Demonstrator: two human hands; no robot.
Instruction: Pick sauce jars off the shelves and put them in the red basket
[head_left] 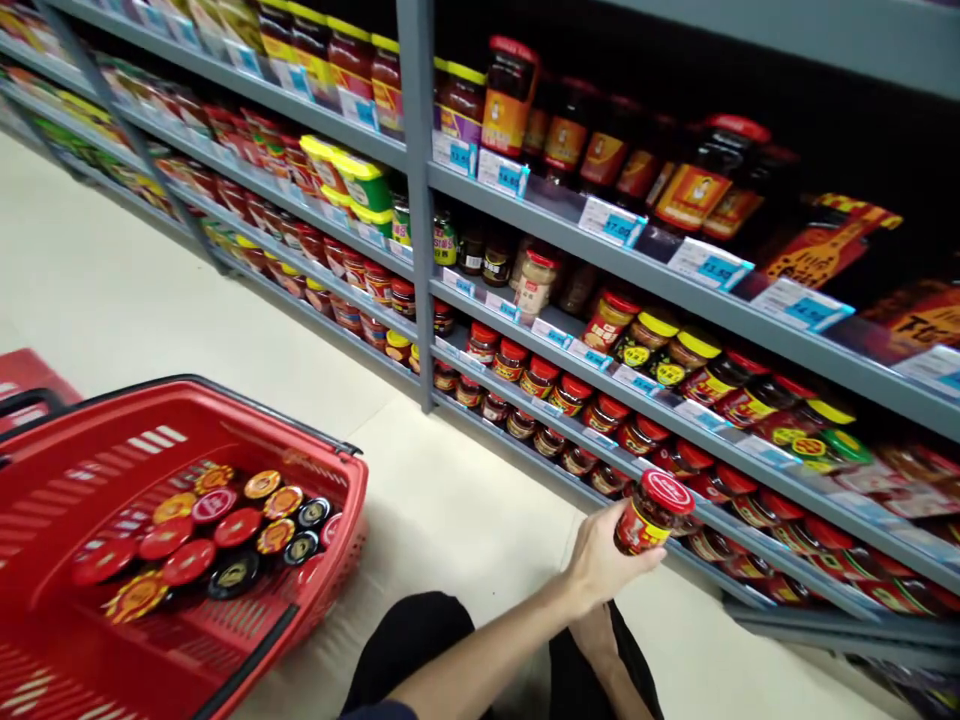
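My left hand [600, 555] reaches across to the right and is closed around a small glass jar [646, 518] with a red lid and a red and yellow label. The jar is tilted slightly and held in front of the lowest shelves. Under my left wrist, by my knee, is my right hand [595, 632]; its fingers are hidden, so I cannot see whether it holds anything. To the left stands a red shopping basket [341, 530] with jars inside, their lids red, black and yellow-orange.
Grey store shelves [517, 205] run diagonally across the view, filled with jars, tubs and packets behind price tags. A vertical grey post [417, 200] divides them. Pale floor [300, 350] lies between basket and shelves. My dark-clothed knees [420, 640] are below.
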